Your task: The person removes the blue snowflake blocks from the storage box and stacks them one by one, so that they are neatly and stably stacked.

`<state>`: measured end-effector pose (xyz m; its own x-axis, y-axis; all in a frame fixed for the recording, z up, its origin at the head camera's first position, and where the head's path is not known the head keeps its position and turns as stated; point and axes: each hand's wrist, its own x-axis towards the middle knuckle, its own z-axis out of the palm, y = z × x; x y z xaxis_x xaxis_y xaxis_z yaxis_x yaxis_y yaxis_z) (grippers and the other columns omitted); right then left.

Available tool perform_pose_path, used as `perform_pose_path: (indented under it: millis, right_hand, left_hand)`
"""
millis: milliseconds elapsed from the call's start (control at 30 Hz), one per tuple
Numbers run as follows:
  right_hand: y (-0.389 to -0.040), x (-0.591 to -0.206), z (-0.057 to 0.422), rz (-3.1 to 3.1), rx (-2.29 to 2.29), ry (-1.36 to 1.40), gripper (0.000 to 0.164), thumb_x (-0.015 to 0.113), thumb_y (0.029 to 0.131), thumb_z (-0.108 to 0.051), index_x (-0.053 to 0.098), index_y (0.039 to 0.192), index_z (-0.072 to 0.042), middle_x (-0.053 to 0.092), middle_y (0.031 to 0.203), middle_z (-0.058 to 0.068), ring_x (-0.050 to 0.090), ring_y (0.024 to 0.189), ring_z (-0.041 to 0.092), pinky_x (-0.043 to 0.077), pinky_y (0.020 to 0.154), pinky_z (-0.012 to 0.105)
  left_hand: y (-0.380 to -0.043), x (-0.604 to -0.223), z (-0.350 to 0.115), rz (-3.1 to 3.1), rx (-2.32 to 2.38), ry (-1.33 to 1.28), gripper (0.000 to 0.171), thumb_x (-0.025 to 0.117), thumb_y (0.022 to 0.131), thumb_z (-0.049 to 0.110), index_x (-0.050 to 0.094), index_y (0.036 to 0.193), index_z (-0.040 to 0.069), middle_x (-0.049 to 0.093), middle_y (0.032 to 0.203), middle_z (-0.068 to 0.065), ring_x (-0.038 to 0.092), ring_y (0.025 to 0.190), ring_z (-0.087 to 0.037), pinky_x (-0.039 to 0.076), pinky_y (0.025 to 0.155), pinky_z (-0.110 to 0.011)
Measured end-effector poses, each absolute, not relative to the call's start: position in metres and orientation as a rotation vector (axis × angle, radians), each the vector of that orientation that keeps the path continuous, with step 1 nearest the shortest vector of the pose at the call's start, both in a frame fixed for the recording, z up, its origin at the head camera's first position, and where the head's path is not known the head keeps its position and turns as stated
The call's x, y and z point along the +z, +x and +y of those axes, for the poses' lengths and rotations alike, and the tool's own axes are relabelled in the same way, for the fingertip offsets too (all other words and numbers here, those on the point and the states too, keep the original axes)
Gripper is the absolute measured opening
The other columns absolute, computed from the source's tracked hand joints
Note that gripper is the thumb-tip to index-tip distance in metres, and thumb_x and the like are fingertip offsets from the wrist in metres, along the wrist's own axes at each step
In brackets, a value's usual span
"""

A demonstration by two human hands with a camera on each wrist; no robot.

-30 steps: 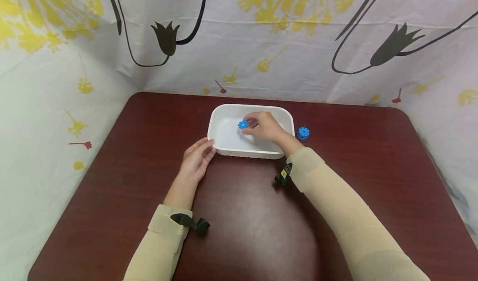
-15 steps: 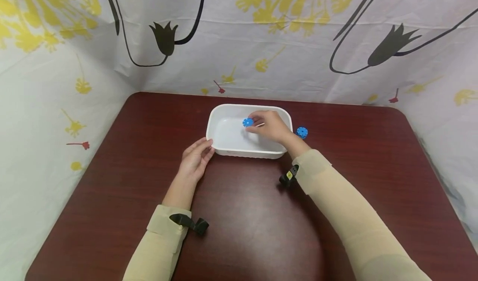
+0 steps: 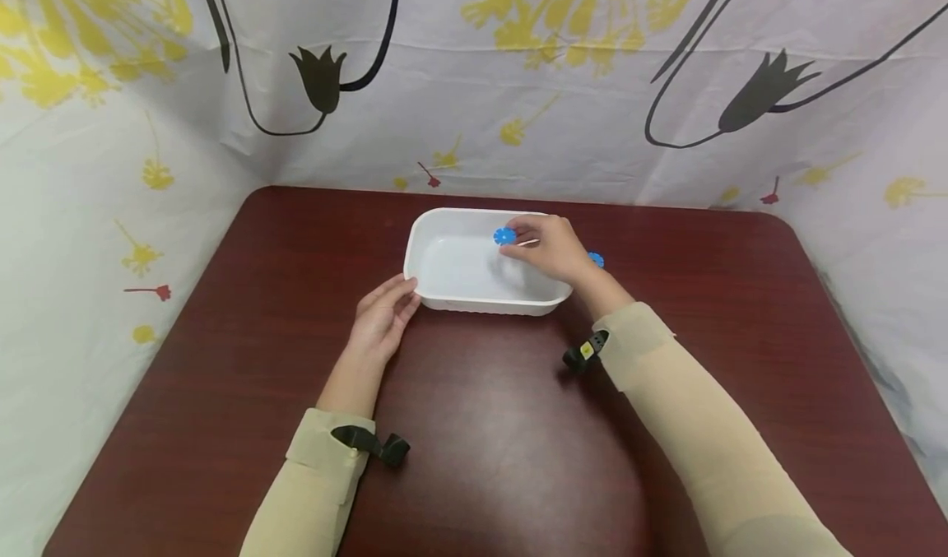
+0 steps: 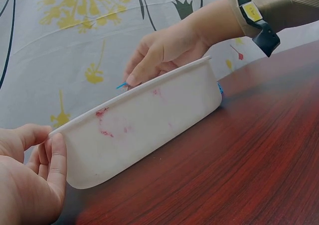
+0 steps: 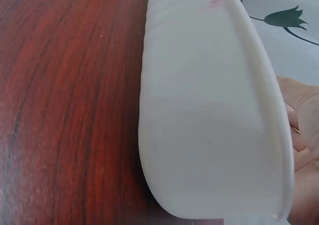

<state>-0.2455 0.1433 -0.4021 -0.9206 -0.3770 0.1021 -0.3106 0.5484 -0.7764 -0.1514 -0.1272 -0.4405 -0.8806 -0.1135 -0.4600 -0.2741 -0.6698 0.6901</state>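
Note:
A white plastic tray point(image 3: 481, 304) with rounded corners stands on the table towards its back. My left hand point(image 3: 381, 320) grips the tray's near left corner, thumb over the rim and fingers against the outer wall, as the left wrist view also shows. Over the right part of the tray, my right hand point(image 3: 550, 247) pinches a blue notched disc point(image 3: 505, 236) between thumb and fingers. A thin pale edge shows between those fingers. In the left wrist view only a sliver of the blue disc point(image 4: 121, 85) rises above the rim. The right wrist view shows mostly the tray's outer wall point(image 5: 209, 115).
More blue notched discs point(image 3: 597, 258) lie on the table just right of the tray, partly hidden behind my right wrist. The dark red wooden table point(image 3: 489, 425) ends at the back against a white flower-printed cloth point(image 3: 578, 154).
My right hand has moved right and slightly back across the tray, carrying the blue disc along. Its wrist now covers part of the discs beside the tray. The left hand keeps its hold.

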Motion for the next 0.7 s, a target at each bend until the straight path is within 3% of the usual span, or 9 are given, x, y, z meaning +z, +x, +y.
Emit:
perform_pose_path:
  millis: [400,700]
  right_hand:
    - [-0.242,-0.396,0.159,2.685,-1.443,-0.580,0.036,0.082,0.086,-0.009,0.070,0.118,0.002,0.073,0.109,0.015,0.072,0.099,0.027,0.062,0.086,0.034]
    - [-0.240,-0.391,0.175,2.714,-1.448,-0.514,0.040,0.082,0.087,-0.013,0.069,0.121,0.000,0.073,0.111,0.016,0.072,0.102,0.029,0.062,0.087,0.036]
  left_hand:
    - [-0.153,-0.442,-0.128,1.217,2.691,-0.752,0.020,0.067,0.093,-0.006,0.058,0.108,0.004,0.062,0.088,-0.003,0.063,0.075,-0.009,0.060,0.078,-0.017]
    - [-0.154,-0.442,-0.127,1.219,2.696,-0.744,0.018,0.067,0.093,-0.005,0.059,0.105,0.005,0.063,0.086,-0.003,0.063,0.074,-0.009,0.060,0.077,-0.016]
